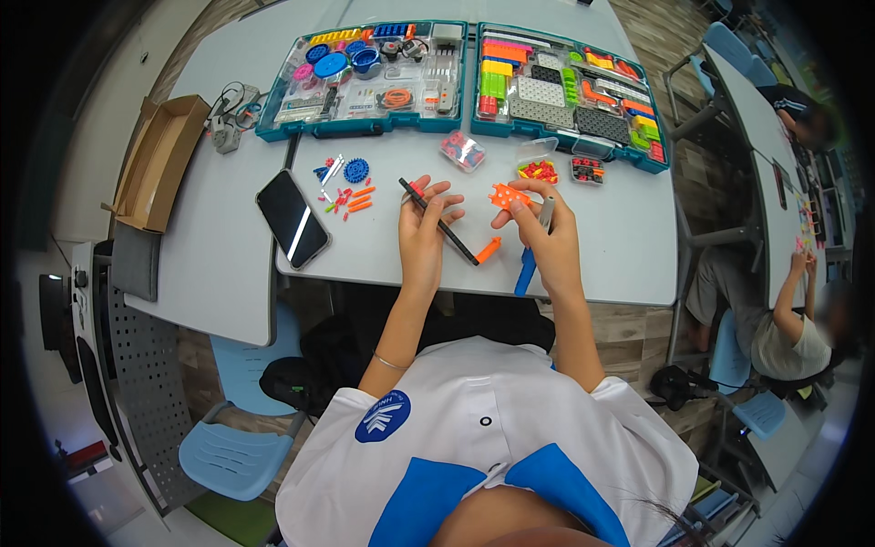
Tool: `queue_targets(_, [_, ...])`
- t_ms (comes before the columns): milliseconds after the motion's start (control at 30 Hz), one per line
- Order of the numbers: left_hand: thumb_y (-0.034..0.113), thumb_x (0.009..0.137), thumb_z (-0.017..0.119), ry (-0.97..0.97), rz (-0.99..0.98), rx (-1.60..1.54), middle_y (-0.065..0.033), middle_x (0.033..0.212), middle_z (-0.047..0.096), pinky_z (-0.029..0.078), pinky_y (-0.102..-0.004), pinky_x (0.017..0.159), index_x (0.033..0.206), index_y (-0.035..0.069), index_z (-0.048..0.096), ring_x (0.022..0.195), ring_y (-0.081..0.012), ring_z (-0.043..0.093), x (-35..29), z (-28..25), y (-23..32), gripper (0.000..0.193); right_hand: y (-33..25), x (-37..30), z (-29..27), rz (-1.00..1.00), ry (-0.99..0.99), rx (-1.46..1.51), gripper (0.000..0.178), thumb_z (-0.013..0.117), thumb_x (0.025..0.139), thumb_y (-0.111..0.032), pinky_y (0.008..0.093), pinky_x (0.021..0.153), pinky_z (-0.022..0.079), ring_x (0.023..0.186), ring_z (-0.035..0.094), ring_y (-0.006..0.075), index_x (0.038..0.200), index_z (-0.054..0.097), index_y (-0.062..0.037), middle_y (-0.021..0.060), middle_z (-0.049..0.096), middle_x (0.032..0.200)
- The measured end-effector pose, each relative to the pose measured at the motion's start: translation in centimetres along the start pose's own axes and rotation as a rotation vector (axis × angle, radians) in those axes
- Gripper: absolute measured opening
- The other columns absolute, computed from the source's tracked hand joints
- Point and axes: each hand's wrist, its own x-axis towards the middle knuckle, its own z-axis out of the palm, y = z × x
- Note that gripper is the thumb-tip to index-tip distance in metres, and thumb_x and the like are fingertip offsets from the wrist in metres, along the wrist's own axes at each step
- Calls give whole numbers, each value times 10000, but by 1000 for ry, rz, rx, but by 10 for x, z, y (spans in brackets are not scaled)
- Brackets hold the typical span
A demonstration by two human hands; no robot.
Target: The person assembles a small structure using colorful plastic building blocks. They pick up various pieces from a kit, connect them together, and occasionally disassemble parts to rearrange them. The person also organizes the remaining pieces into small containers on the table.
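Note:
Over the near part of the table, my left hand [422,239] grips a long black toy building beam [458,242] between thumb and fingers. The beam slants down to the right, with a short orange piece [489,250] at its lower end and a small red bit near its top. My right hand [552,244] pinches an orange building plate with holes [507,196]. A blue beam [526,272] and a grey one [547,211] show beside its thumb; how they join the plate is hidden by the hand. The two assemblies are apart.
Two teal-edged cases of building parts [365,82] [574,91] lie at the back. Loose pegs and orange pieces [360,199], a blue gear [356,170] and a phone [293,219] lie left. Small peg boxes [463,150] [538,171] [588,170] stand before the cases. A cardboard box [164,164] is farther left.

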Motion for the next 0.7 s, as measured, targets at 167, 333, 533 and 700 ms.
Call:
queue_targets(167, [239,1030,545,-24,74,163,-162,1280,555,551,-330,861,1404,-62,413,1066,-211,634,4,0,-1,498,-12,14,-9,-129,-33,-149,252,648,949,-184,209,571,357,647,518,29,1135,671,-17,14,668,722])
queue_targets(333, [238,1029,549,-10,109,260,-142,1234,574,557,-306,793,1391,-65,433,973,-190,660,5,-8,7,487,-76,104,2,-431,-62,-482,282,676,902,-238,246,592,444,651,574,72,1103,727,-47,27,656,733])
queue_targets(533, [211,1026,549,-85,112,282,-147,1214,574,547,-290,765,1385,-70,433,919,-175,662,7,-2,2,471,-57,384,57,-541,-320,-924,237,659,763,-195,429,753,536,810,684,350,945,726,-59,205,705,856])
queue_targets(700, [91,1011,534,-97,96,217,-145,1212,540,547,-273,742,1363,-49,434,900,-167,648,2,-11,3,392,-45,427,90,-447,-473,-1012,225,688,728,-118,355,672,516,761,656,194,940,684,-43,91,714,875])
